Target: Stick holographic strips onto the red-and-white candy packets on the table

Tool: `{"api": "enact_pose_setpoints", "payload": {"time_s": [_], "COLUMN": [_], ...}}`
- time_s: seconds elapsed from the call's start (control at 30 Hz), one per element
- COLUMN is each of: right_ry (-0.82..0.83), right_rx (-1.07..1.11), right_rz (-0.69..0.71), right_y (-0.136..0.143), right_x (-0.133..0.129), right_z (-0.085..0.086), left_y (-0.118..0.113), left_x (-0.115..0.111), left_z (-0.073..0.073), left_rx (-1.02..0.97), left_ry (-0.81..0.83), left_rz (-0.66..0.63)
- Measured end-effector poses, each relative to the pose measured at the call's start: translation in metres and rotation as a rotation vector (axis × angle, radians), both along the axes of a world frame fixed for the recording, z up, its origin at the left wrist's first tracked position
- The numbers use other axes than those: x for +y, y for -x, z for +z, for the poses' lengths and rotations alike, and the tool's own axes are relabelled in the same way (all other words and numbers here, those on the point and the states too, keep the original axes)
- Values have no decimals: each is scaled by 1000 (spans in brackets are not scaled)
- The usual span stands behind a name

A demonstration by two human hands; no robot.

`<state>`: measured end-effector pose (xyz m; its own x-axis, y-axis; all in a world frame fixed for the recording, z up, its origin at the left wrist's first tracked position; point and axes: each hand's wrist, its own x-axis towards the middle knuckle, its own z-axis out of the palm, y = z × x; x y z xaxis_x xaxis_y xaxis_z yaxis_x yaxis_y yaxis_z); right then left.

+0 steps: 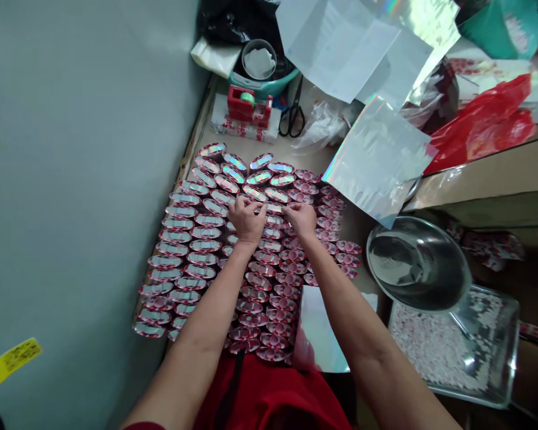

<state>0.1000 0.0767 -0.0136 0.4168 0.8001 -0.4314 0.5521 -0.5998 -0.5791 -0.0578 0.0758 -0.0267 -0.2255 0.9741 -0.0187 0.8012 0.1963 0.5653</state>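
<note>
Many small red-and-white printed pouches (206, 220) stand packed in rows on the table, their tops oval. Those on the left and in the middle show a pale, shiny silvery surface inside; those on the right (293, 255) show pinkish round contents. My left hand (247, 222) is over the middle of the rows, thumb and fingers pinched at the left end of one pouch (274, 208). At its right end, the fingertips of my right hand (302, 220) are pinched too. What exactly lies between the fingertips is small and partly hidden.
Shiny film sheets (381, 155) lie at the back right, another sheet (325, 334) near my body. Behind the rows are a red tape dispenser (250, 107) and black scissors (293, 116). A steel bowl (457, 257) overlaps a metal tray (511, 352) of pale bits. A wall rises left.
</note>
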Motion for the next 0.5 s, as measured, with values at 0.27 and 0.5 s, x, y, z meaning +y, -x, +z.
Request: {"api": "enact_pose_setpoints", "payload": {"time_s": [0.27, 0.5], "right_ry": [-13, 15], "right_rx": [15, -12], "right_rz": [-23, -4], "right_y": [0, 2], "right_x": [1, 1], "right_z": [-5, -1], "left_y": [-2, -3], "left_x": [4, 3], "left_z": [1, 3], "left_rx": [-2, 6], "left_ry": [8, 35], "left_rz": [-18, -21]}}
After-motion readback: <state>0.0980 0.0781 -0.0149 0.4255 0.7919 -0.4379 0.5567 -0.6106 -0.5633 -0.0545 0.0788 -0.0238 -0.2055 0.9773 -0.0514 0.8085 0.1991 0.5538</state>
